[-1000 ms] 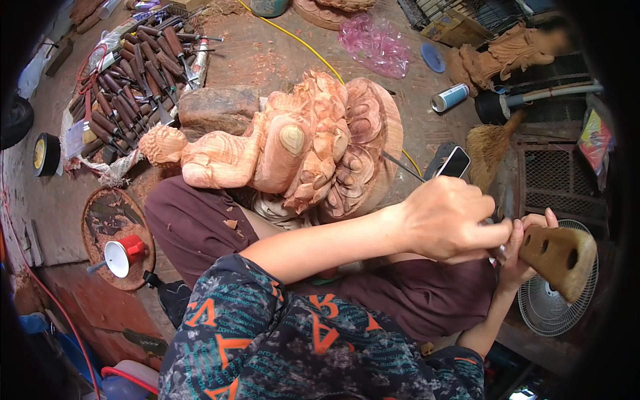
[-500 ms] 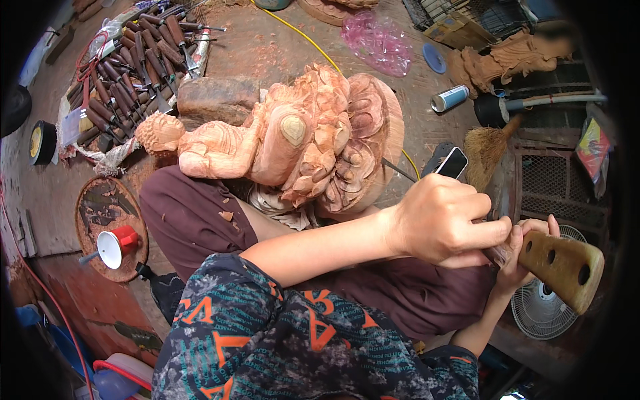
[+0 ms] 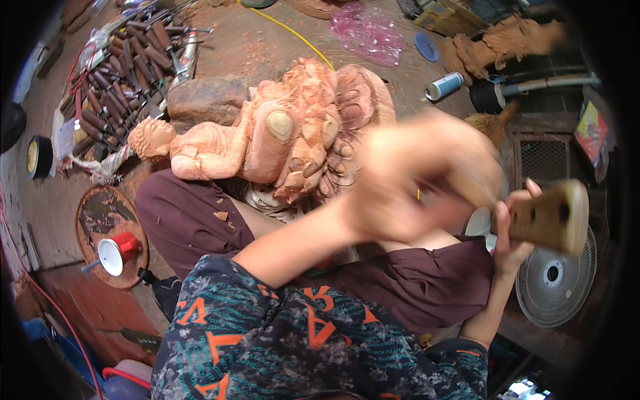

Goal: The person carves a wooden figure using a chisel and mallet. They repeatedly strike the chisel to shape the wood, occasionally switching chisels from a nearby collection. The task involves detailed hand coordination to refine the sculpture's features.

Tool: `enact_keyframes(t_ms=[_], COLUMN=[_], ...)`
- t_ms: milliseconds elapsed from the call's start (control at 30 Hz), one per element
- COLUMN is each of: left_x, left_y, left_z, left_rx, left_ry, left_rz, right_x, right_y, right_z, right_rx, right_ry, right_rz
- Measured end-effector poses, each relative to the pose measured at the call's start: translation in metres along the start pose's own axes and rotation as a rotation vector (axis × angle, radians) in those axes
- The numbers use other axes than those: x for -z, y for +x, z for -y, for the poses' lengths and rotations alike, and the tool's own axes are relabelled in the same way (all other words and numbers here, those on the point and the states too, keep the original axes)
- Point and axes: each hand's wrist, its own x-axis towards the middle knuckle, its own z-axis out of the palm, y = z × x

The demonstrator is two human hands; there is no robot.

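Observation:
My left hand (image 3: 427,180) is smeared by motion in front of my right knee, apart from my right hand; its fingers look curled, but whether they hold anything cannot be made out. At the right, the fingers of my right hand (image 3: 512,233) close round a yellowish-brown, wood-like piece with round holes (image 3: 550,217), which sticks out to the right. Lying on its side across the floor before me is a carved wooden seated figure (image 3: 220,147) with a curly-haired head at the left and a petalled base (image 3: 357,100) at the right. My left hand partly covers that base.
Many wooden-handled carving chisels (image 3: 127,73) lie heaped at the far left. A wood block (image 3: 207,99) sits behind the figure. A red mug (image 3: 119,252) stands on a round tray (image 3: 83,213). A spray can (image 3: 443,87), pink plastic (image 3: 367,33) and a fan (image 3: 557,280) are at the right.
My left hand has come away from my right hand, leftward and up, and is now blurred. The holed piece has turned and risen slightly. The phone seen earlier is now hidden.

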Motion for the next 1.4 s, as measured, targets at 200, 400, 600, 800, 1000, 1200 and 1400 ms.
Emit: enact_keyframes(t_ms=[200,400,600,800,1000,1200,1400], left_x=[0.039,0.039,0.041,0.037,0.026,0.031,0.026], left_y=[-0.009,-0.018,-0.020,-0.020,-0.025,-0.046,-0.035], left_z=[-0.005,-0.004,-0.004,-0.002,-0.010,-0.005,-0.010], left_rx=[0.076,0.035,0.023,0.011,0.122,0.001,0.134], left_ry=[-0.214,-0.164,-0.157,-0.154,0.089,-0.094,-0.020], left_rz=[-0.250,-0.179,-0.173,-0.184,-0.266,-0.207,-0.259], right_x=[-0.014,-0.016,-0.014,-0.016,-0.013,-0.023,-0.009], right_y=[0.009,0.010,0.010,0.011,0.013,0.042,0.089], right_z=[0.000,0.002,0.004,0.006,0.009,0.040,0.100], right_rx=[-0.205,-0.173,-0.166,-0.170,-0.119,0.099,0.445], right_ry=[0.207,0.202,0.221,0.273,0.233,0.242,0.058], right_rz=[0.034,0.089,0.092,0.095,0.102,0.151,0.186])
